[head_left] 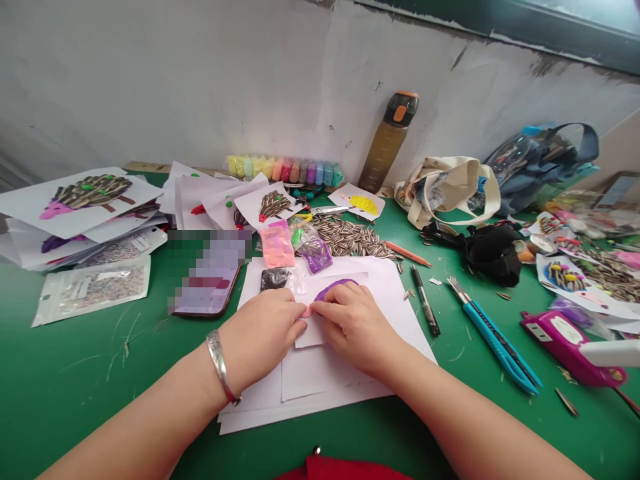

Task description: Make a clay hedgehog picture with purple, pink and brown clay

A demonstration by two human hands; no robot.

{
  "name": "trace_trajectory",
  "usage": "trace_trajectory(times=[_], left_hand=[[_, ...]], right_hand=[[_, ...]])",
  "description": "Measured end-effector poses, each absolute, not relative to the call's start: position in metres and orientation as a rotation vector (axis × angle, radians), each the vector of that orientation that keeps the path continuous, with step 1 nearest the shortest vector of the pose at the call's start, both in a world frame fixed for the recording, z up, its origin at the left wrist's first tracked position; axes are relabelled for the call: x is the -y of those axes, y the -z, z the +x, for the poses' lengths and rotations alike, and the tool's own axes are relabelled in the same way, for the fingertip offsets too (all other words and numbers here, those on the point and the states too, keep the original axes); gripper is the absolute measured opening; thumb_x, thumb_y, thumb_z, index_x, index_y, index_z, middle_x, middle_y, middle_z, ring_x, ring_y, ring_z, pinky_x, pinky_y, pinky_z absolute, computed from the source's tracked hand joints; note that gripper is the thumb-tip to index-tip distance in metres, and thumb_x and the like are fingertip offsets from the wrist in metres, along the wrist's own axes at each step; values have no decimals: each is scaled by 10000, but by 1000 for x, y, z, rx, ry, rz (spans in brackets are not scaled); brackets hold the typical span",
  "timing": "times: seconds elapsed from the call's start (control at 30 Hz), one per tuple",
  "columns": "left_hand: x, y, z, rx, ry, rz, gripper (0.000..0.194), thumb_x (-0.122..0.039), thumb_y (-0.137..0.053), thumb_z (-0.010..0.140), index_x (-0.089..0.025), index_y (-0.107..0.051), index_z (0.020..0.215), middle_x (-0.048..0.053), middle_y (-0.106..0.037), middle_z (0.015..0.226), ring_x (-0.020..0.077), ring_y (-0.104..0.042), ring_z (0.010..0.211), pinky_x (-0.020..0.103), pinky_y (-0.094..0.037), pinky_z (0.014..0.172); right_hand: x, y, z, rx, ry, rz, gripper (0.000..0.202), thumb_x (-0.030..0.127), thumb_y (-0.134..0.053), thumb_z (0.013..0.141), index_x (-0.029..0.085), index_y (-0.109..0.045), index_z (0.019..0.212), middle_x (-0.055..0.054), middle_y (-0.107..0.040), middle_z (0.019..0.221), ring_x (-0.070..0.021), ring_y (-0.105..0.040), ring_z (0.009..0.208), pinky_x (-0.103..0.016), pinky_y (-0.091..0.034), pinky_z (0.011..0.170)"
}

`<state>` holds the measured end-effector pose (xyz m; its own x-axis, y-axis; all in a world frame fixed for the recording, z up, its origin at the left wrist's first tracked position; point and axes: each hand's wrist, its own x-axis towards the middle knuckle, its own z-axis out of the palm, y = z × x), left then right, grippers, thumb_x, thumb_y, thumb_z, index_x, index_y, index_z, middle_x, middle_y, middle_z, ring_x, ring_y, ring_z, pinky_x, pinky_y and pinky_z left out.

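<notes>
With fingers drawn narrow, our left hand and right hand meet at the pink clay; we cannot tell whether either grips it or only presses. This small dab sits just beside the left end of the purple clay, flattened, its far edge rounded, partly hidden by our right hand, over the white card. We keep both palms down, forearms slanting in from either side, a bangle round the left wrist. Beyond lie a black packet, a peach packet and a purple packet, near heaped seeds. Farther out, a pouch of speckled bits lies left on the green surface.
</notes>
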<state>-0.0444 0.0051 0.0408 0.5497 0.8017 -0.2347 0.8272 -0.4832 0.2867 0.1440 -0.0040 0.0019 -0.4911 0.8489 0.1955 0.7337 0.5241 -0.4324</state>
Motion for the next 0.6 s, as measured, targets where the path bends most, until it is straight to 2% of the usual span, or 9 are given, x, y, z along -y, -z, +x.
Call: trace_trajectory(times=[0.17, 0.43, 0.6], left_hand=[[-4, -40, -45, -1333, 84, 2410, 253, -237, -436, 952, -178, -682, 946, 67, -620, 901, 231, -579, 873, 341, -438, 760], [-6, -42, -44, -1330, 136, 2389, 250, -248, -446, 943, -179, -676, 877, 57, -599, 877, 221, -567, 844, 330, -437, 736], [-6, -43, -44, -1301, 132, 2384, 239, -234, -457, 936, -194, -691, 963, 53, -604, 908, 222, -566, 888, 338, -439, 783]], right_hand=[[1, -1, 149, 2309, -457, -1308, 288, 98, -479, 871, 209, -731, 953, -64, -642, 944, -200, -513, 893, -352, -349, 784], [4, -1, 145, 2401, -402, -1280, 240, 118, -516, 878, 204, -737, 912, -60, -635, 884, -203, -487, 865, -354, -318, 751], [1, 1, 147, 2315, -440, -1259, 315, 64, -495, 856, 218, -716, 1019, -62, -636, 952, -198, -509, 889, -345, -335, 777]])
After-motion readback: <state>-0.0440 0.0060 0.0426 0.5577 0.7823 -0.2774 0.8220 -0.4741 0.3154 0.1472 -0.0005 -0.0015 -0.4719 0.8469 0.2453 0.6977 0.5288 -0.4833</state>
